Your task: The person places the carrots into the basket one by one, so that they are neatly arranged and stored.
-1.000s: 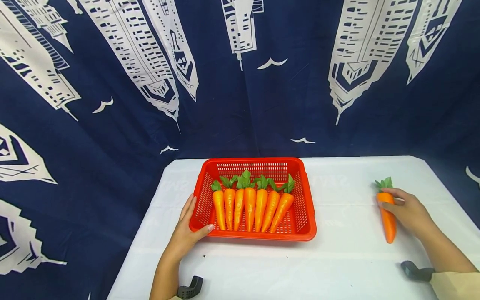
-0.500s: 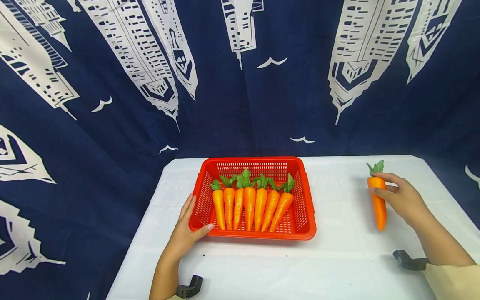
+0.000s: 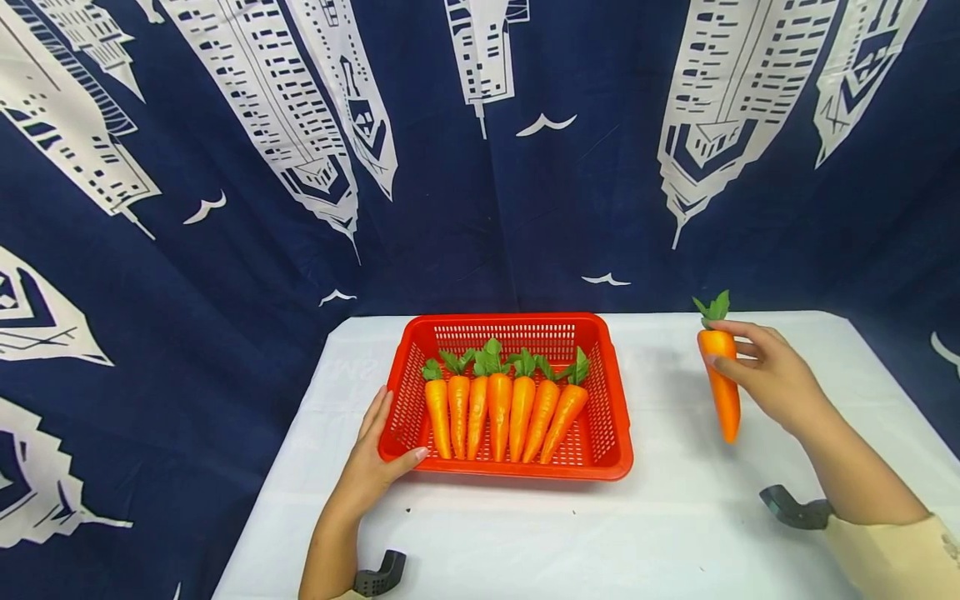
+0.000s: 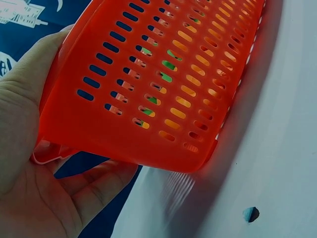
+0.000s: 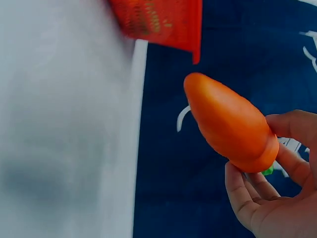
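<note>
My right hand [image 3: 776, 375] pinches an orange carrot [image 3: 724, 392] near its green leafy top, thumb on one side and fingers on the other. The carrot hangs above the table, tip pointing down toward me. In the right wrist view its tapered body [image 5: 230, 121] fills the middle, and the leaves are mostly hidden. A red plastic basket [image 3: 525, 471] holds several carrots [image 3: 499, 417] side by side, leaves toward the far side. At its near left corner my left hand [image 3: 367, 471] holds the rim, thumb along the front and fingers along the left side.
A white cloth covers the table [image 3: 675, 517]. Behind and to the left hangs a dark blue curtain [image 3: 450, 233] printed with white buildings and birds. Small dark specks lie on the cloth in front of the basket. Each wrist bears a black device [image 3: 795, 508].
The right hand has lifted the carrot off the cloth and carried it left and away from me, nearer the basket. The left hand and basket have stayed put.
</note>
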`<state>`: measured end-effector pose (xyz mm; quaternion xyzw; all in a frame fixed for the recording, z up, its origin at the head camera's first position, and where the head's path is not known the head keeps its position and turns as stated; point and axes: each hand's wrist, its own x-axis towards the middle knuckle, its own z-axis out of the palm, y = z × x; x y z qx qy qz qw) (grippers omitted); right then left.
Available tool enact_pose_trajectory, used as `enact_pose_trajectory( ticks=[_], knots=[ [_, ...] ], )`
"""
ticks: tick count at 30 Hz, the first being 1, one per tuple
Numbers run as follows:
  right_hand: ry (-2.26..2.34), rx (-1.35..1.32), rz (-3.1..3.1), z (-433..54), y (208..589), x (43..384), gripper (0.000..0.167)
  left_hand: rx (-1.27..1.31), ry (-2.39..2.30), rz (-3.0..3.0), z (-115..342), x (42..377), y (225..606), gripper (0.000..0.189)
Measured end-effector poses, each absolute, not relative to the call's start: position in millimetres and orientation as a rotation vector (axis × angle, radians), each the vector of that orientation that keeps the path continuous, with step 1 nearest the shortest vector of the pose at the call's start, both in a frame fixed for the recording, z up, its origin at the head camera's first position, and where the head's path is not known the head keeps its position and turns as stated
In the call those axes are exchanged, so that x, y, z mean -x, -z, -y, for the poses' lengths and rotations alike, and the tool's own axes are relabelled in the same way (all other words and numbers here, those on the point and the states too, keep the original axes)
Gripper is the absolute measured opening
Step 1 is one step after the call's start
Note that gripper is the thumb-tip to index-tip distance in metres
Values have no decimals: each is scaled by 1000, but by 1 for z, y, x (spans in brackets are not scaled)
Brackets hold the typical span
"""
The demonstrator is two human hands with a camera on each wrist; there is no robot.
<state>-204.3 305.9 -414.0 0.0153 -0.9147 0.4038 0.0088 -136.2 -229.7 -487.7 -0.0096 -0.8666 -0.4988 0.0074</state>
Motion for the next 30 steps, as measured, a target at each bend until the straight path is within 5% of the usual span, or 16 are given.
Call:
enact_pose_trajectory(
  ticks=[30],
  knots=[
    [-1437,-418,2658,-191,366,230,51,27,1534,2723,230,137,489,107]
  ],
)
